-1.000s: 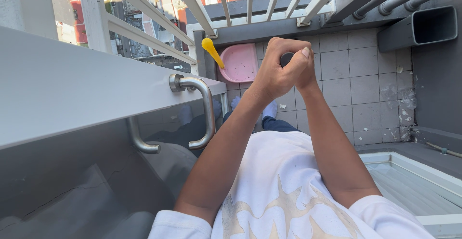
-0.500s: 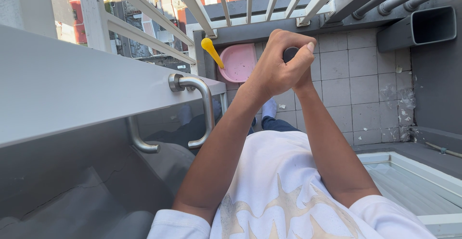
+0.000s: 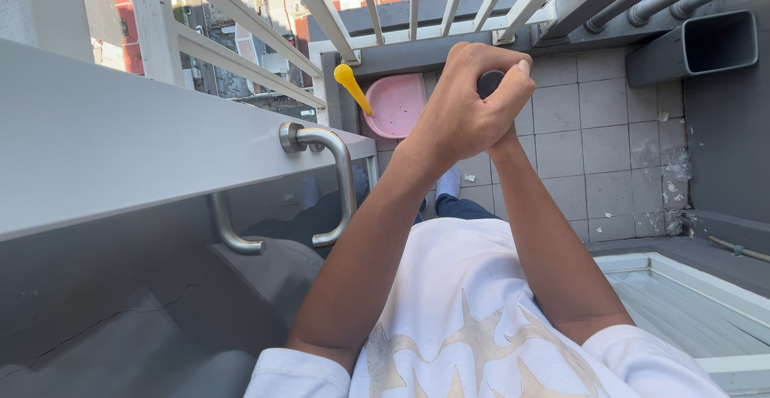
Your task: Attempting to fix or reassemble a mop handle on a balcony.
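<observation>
Head view — dark rounded handle (image 3: pixel 488 82), mostly hidden

Sunlit balcony with grey floor tiles (image 3: pixel 597 137), white railing (image 3: pixel 321 1), a pink basin (image 3: pixel 399 103) in the corner.

The curved door handle (image 3: pixel 341 181) at nine o'clock is brushed metal; the pink basin (image 3: pixel 397 103) at twelve o'clock looks smooth plastic.

My left hand (image 3: pixel 465 117) wraps over my right hand (image 3: pixel 505 129), both clenched around a dark handle (image 3: pixel 488 83). Below them lie grey floor tiles (image 3: pixel 593 125), a pink basin (image 3: pixel 397 103) and a yellow stick (image 3: pixel 351 85); a metal door handle (image 3: pixel 337 181) is at left.
</observation>
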